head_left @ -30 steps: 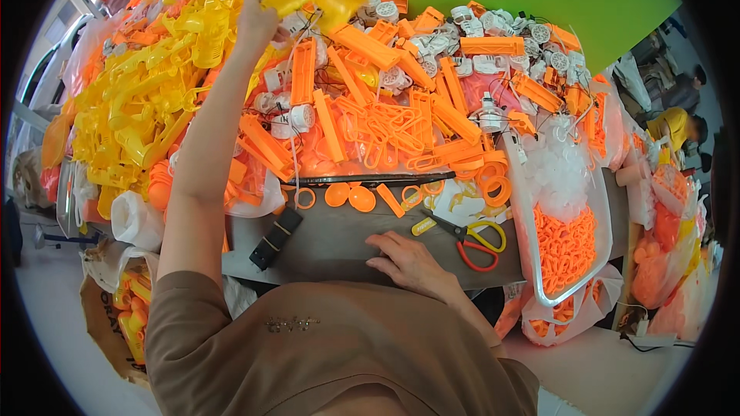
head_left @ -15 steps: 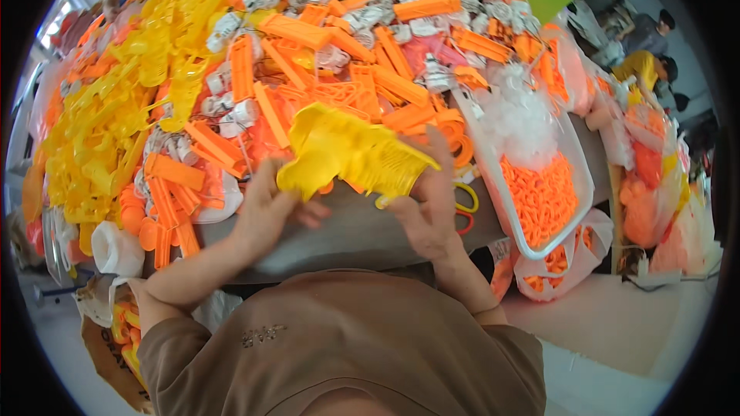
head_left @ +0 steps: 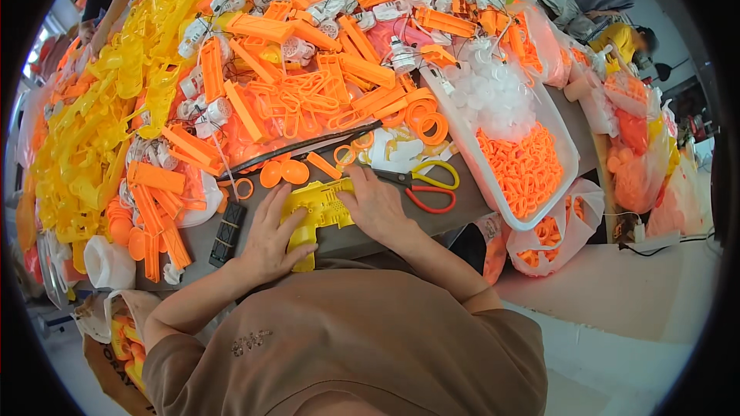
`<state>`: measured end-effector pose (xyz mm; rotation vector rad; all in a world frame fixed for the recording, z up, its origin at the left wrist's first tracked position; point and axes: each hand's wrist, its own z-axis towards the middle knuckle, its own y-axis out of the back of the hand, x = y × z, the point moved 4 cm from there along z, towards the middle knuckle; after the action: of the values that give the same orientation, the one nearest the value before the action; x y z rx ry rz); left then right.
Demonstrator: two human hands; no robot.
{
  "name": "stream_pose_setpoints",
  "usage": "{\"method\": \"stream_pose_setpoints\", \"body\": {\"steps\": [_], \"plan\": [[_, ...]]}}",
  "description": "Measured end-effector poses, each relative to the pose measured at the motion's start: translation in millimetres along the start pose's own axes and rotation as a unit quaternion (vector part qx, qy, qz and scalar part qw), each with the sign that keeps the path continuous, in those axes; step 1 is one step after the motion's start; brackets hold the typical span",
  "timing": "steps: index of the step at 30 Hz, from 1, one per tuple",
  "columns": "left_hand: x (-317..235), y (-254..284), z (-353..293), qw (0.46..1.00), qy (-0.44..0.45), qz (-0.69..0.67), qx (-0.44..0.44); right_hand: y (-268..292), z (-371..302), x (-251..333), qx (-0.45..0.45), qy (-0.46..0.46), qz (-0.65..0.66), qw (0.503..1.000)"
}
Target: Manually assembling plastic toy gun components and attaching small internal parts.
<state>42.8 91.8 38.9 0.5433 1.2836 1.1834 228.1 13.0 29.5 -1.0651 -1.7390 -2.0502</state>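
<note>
A yellow plastic toy-gun shell half point(head_left: 317, 208) lies at the near edge of the table, its ribbed inner side facing up. My left hand point(head_left: 266, 240) grips it on the left, thumb along the handle-like part pointing toward me. At the other end, my right hand point(head_left: 376, 206) holds it with thumb and fingers, some fingers hidden from view. Just beyond the shell are orange round caps point(head_left: 284, 172) and an orange ring point(head_left: 344, 156). Scissors point(head_left: 424, 185) with a yellow and a red handle loop lie right of my right hand.
Yellow shells point(head_left: 85, 139) heap up at left. Orange and white wired parts point(head_left: 308, 54) pile behind a black strip point(head_left: 301, 148). A white bin point(head_left: 572, 177) of small orange pieces stands right. A black block point(head_left: 226, 233) lies left. Two people work at far right.
Both hands have lowered the yellow shell from above the table toward me and turned it from its outer side to its ribbed inner side. The view has shifted slightly.
</note>
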Motion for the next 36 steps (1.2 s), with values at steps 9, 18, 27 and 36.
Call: {"method": "stream_pose_setpoints", "body": {"steps": [9, 18, 27, 36], "plan": [[19.2, -3.0, 23.5, 0.997, 0.045, 0.002, -0.069, 151.2, 98.3, -18.3, -0.287, 0.104, -0.061, 0.95], [14.1, 0.4, 26.3, 0.991, 0.083, -0.02, -0.101, 211.4, 206.0, -75.6, -0.238, 0.113, -0.406, 0.875], [11.9, 63.5, 72.7, 0.961, 0.088, -0.155, -0.212, 248.2, 181.9, 45.5, -0.315, 0.354, -0.281, 0.834], [55.7, 75.0, 144.8, 0.872, 0.107, -0.301, -0.371, 210.4, 129.5, 146.0, -0.234, 0.353, -0.107, 0.899]]}}
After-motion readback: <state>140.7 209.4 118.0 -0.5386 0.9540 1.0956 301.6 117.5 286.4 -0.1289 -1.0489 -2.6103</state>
